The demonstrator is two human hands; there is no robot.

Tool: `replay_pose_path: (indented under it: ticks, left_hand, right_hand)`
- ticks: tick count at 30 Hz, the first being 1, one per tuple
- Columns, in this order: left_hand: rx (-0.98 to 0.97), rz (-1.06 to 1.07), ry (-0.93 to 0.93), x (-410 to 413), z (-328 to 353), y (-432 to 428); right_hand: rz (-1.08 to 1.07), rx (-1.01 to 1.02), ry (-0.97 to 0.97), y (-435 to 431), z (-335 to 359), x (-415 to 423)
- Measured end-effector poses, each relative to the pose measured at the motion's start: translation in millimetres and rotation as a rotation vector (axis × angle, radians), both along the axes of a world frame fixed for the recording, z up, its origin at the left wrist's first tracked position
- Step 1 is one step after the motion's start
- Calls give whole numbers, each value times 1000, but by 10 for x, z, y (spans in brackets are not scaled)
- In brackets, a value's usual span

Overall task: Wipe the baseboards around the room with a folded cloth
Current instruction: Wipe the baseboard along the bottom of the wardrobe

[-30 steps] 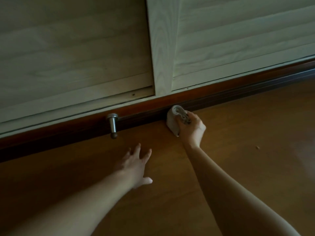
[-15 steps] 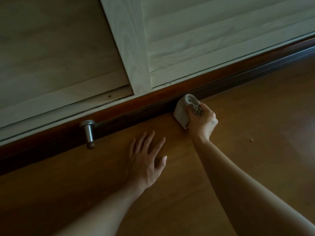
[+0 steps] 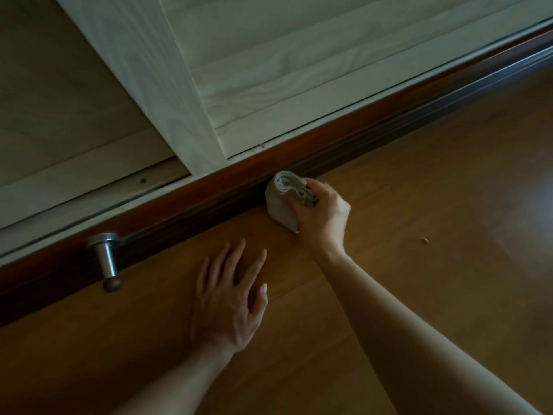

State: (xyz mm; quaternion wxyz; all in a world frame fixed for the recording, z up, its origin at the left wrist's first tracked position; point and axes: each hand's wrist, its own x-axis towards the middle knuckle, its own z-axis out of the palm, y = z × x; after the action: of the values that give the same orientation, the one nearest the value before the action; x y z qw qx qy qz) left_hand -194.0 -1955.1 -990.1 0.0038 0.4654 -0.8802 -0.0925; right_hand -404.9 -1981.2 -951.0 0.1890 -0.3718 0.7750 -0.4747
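Nearest the camera, two bare forearms reach forward over a brown wood floor (image 3: 434, 280). The left hand (image 3: 230, 298) lies palm down on the boards with its fingers straight and slightly spread, holding nothing. It rests short of the wall, with a strip of floor between its fingertips and the baseboard (image 3: 191, 205).

Further on and to the right, the right hand (image 3: 324, 215) is curled round a folded cloth (image 3: 279, 202), with the thumb on the near left face and the fingers wrapped over the far side. The cloth is pale grey, and its layered folds show as a coil at the top end. Its far edge presses against the dark face of the baseboard, and its lower corner is at floor level, though contact there cannot be told. The two hands are apart, the left one nearer and to the left.

A small pale speck (image 3: 424, 240) lies on the floor to the right of the right hand.

To the left, a metal doorstop (image 3: 106, 259) with a dark rubber tip juts out from the baseboard above the floor.

The baseboard is reddish brown and runs diagonally from lower left to upper right. Above it stand pale wood doors (image 3: 299, 70) with horizontal slats and a broad upright frame (image 3: 143, 85).
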Motion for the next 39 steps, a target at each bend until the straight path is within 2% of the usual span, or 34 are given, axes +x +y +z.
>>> replay_pose_path:
  ticks: [5, 11, 15, 19, 22, 26, 32, 37, 39]
  left_hand:
    - [5, 6, 20, 8, -29, -12]
    - [-9, 14, 59, -3, -38, -4]
    - [-3, 12, 37, -4, -39, -10]
    - [-9, 12, 42, 3, -46, 0]
    - [-11, 12, 55, 8, -44, 2]
    - [-13, 11, 52, -2, -39, 0]
    - [-18, 8, 13, -2, -44, -3]
    - [-20, 9, 3, -6, -59, -11]
    - [-23, 13, 12, -3, -61, 1]
  right_hand:
    - [-325, 39, -78, -36, 31, -607]
    - [-477, 28, -89, -95, 85, -926]
    - [-395, 36, -72, -59, 86, -951]
    - [-477, 9, -101, -56, 126, -1090]
    - [-418, 14, -107, -33, 108, -1116]
    - [-467, 7, -140, -47, 123, -1068]
    - [-213, 4, -80, 1, -50, -515]
    - [-367, 3, -51, -21, 44, -576]
    - [-343, 8, -43, -29, 45, -496]
